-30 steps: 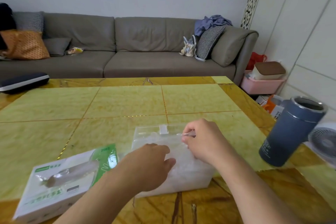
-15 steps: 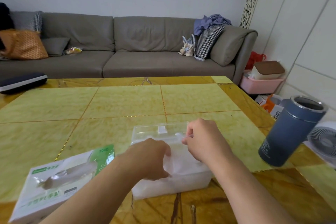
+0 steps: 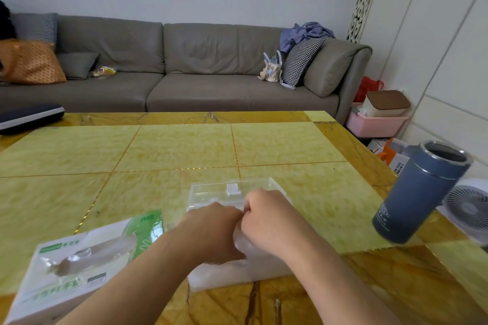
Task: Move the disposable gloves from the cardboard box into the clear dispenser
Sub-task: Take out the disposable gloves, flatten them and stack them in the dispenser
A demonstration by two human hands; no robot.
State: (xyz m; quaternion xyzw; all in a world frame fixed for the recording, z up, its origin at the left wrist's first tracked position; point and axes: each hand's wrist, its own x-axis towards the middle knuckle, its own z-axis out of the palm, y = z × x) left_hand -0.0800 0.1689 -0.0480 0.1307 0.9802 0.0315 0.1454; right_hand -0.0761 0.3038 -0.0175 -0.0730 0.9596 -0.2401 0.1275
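My left hand (image 3: 216, 229) and right hand (image 3: 266, 219) meet, fingers curled, over the clear plastic rectangular dispenser (image 3: 232, 190) on the yellow marble table (image 3: 158, 155). Whether they pinch the translucent white disposable gloves (image 3: 239, 241) inside, I cannot tell. The white-and-green cardboard glove box (image 3: 79, 264) lies just left.

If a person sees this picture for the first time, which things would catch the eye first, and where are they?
First come the left hand and the right hand, knuckles together over the clear dispenser near the table's front edge, working at the pale gloves inside. Next, the white and green cardboard box lies at the lower left, and a tall blue tumbler stands at the table's right edge.
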